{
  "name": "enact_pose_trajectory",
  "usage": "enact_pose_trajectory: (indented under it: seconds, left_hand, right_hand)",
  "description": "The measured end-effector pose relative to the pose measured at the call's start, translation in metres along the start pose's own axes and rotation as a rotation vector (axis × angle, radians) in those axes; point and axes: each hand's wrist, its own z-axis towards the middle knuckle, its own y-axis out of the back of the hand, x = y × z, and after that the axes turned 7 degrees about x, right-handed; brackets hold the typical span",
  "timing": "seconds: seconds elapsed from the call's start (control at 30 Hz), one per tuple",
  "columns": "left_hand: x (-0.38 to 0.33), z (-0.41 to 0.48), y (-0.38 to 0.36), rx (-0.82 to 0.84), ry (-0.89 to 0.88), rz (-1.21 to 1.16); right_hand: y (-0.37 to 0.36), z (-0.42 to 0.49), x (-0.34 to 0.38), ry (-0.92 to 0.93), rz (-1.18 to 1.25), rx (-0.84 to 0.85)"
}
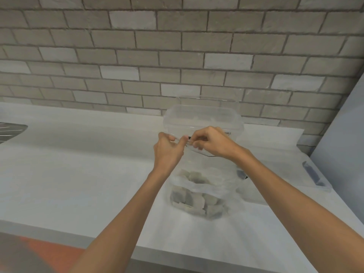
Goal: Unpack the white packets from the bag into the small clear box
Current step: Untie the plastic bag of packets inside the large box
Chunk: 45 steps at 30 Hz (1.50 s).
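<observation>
Left hand (167,152), right hand (211,142) pinching bag (222,186) top, packets (197,200) inside, box (202,119) behind

Blurred packets (194,198) inside the cloudy bag (222,186); ribbed metal shape (9,131) half out of frame at left

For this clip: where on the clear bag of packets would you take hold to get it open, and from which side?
Probably the top edge, from above, one pinch grip either side of the mouth, where the left hand and right hand hold it. The white packets sit at the bottom of the bag, so it stands with its mouth uppermost.
</observation>
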Motion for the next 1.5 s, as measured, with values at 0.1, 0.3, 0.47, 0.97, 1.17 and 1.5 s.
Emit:
enact_pose_trajectory:
  seconds: [0.1,0.3,0.47,0.97,1.17,1.5]
  left_hand:
    - [0.006,0.004,0.005,0.015,-0.002,-0.001]
    - [0.029,-0.01,0.03,0.115,0.035,0.281]
    - [0.021,-0.014,0.039,0.044,-0.353,0.726]
    - [-0.007,0.031,0.011,0.482,-0.211,0.724]
    - [-0.003,0.036,0.026,0.442,-0.129,0.652]
    - [0.019,0.023,0.024,0.428,0.16,0.063]
  right_hand:
    - [0.003,0.001,-0.003,-0.011,-0.019,-0.031]
    - [0.019,0.008,-0.024,-0.077,-0.057,-0.213]
    - [0.015,0.009,-0.017,-0.019,-0.029,-0.178]
    - [0.016,-0.033,-0.027,-0.117,-0.541,0.14]
    - [0.031,-0.046,-0.031,-0.345,-0.509,0.277]
    - [0.019,-0.047,-0.03,-0.338,0.125,0.294]
